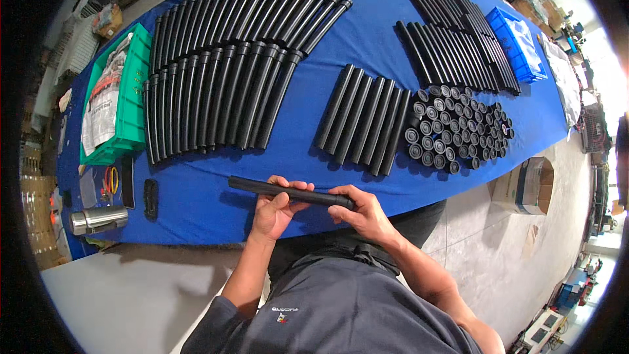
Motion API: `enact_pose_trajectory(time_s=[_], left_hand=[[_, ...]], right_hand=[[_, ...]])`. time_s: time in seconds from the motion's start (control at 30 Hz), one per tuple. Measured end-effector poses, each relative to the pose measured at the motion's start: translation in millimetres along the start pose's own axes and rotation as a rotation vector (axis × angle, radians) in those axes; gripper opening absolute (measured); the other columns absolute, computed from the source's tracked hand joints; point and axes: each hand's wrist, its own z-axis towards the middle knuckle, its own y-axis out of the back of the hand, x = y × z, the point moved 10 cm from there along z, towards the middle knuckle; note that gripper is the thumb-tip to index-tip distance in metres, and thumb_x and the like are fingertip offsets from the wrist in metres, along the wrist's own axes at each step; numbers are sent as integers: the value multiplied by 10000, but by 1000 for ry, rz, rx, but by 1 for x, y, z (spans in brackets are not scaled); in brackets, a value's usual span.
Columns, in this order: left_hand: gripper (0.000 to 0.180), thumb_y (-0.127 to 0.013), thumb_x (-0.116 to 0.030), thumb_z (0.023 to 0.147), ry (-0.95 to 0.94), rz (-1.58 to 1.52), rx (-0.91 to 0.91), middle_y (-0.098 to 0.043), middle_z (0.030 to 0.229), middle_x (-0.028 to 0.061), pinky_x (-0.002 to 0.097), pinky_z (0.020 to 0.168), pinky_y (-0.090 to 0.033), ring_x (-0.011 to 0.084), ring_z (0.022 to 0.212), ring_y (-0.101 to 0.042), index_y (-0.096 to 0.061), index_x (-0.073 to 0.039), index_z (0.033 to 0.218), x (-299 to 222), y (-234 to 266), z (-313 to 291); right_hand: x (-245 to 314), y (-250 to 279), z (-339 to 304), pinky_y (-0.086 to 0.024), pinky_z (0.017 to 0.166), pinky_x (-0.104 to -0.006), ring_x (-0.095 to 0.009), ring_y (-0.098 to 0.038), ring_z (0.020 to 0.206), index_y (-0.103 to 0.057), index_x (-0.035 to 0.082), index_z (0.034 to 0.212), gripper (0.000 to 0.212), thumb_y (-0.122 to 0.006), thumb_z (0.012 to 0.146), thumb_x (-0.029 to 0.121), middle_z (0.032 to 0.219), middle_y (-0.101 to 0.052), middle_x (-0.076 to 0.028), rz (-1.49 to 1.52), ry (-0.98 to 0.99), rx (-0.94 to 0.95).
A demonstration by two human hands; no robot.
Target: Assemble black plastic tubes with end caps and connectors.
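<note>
Gripping a long black plastic tube (288, 192), both hands — left hand (274, 208), right hand (361, 209) — were clamped around it; keeping it level seemed wise.

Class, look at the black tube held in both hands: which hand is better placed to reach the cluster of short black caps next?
Probably the right hand: it grips the black tube at the end nearer the caps, which lie to the person's right. The left hand sits farther away.
</note>
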Motion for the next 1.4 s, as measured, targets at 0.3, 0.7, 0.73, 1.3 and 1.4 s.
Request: enact_pose_trajectory(time_s=[0.3, 0.7, 0.73, 1.3, 1.4], left_hand=[[295, -722, -70, 879, 8, 29, -13, -655, 1167, 212, 543, 953, -565, 407, 1217, -582, -564, -77, 1128, -2, 0, -1], [312, -726, -61, 872, 6, 18, -48, -674, 1148, 190, 538, 964, -560, 391, 1167, -619, -560, -85, 1135, 0, 5, -3], [312, -726, -61, 872, 23, 12, -38, -674, 1148, 190, 538, 964, -560, 391, 1167, -619, -560, -85, 1135, 1, 4, -4], [343, -730, -20, 842, 11, -26, 3, -651, 1190, 205, 519, 993, -549, 391, 1205, -595, -555, -81, 1130, -1, 2, -2], [356, -747, -23, 829, 10, -13, -52, -652, 1192, 207, 509, 998, -546, 389, 1200, -598, -551, -81, 1120, 0, 3, 0]], right_hand=[[25, -2, -2, -488, 685, -398, -329, -630, 809, -601, -15, 1160, 355, -701, 906, 212, 932, -635, -188, -330, 272, -25], [43, -12, -11, -504, 712, -427, -362, -635, 843, -567, -3, 1163, 347, -724, 872, 103, 975, -612, -184, -542, 552, -48], [43, -11, -11, -504, 712, -427, -362, -635, 843, -567, -3, 1163, 347, -724, 872, 103, 975, -612, -184, -548, 543, -66], [13, -3, -1, -510, 744, -418, -363, -647, 891, -584, -32, 1136, 363, -734, 863, 154, 954, -650, -203, -184, 95, -17], [32, -1, -9, -511, 724, -427, -361, -648, 892, -584, -30, 1142, 374, -739, 861, 162, 959, -646, -206, -346, 402, -77]])
